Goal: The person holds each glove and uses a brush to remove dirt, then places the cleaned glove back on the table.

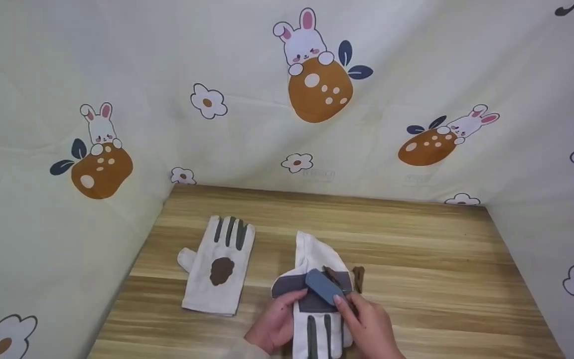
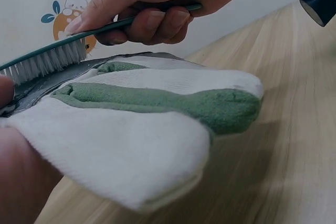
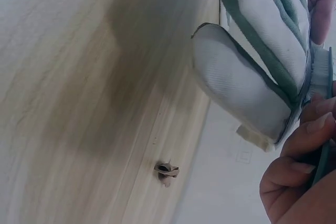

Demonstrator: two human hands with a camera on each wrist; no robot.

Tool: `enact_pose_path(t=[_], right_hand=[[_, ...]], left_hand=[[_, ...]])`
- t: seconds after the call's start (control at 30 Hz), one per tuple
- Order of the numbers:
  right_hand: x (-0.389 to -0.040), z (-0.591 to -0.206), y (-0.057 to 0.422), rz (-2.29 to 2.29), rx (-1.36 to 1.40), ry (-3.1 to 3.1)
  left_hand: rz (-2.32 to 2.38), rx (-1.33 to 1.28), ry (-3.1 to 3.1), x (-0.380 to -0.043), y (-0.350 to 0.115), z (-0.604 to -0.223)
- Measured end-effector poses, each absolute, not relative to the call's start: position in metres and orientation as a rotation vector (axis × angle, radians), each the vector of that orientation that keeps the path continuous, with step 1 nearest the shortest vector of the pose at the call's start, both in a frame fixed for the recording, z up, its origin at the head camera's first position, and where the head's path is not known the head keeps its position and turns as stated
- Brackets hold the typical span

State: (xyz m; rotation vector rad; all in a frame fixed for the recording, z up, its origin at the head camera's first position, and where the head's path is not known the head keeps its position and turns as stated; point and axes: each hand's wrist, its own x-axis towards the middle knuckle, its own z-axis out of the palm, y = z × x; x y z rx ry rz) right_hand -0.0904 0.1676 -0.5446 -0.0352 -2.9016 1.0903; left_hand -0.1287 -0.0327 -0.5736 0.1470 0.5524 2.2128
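A white work glove [image 1: 319, 252] with a grey band and green stripes between its fingers is held off the table, fingers toward me. My left hand [image 1: 278, 319] grips its left side, thumb on top. In my right hand [image 1: 372, 324] is a brush [image 1: 324, 287] with a blue-green back; I hold its handle with curled fingers. In the left wrist view, the brush's white bristles [image 2: 50, 62] touch the glove's grey band. A brown patch shows on the glove just beyond the brush.
Left on the wooden table [image 1: 416, 239] lies a second white glove [image 1: 205, 291], fingers pointing away, with a brown patch [image 1: 222, 271] in its middle. A small crumpled brown piece [image 3: 167, 171] lies beyond the held glove. Printed cloth walls [image 1: 247, 139] stand around the table.
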Motion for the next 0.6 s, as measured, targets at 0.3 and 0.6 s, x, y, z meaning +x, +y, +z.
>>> enact_pose_path(t=[0.3,0.6], right_hand=[[-0.0898,-0.5474,0.172,0.888,-0.037,-2.787],[-0.0896,-0.5477,0.1777,0.961,-0.107,-2.827]], left_hand=[[2.244,0.091,0.586,-0.1282,-0.0343,-0.574],[2.27,0.102,0.595,-0.127,-0.0347,-0.5741]])
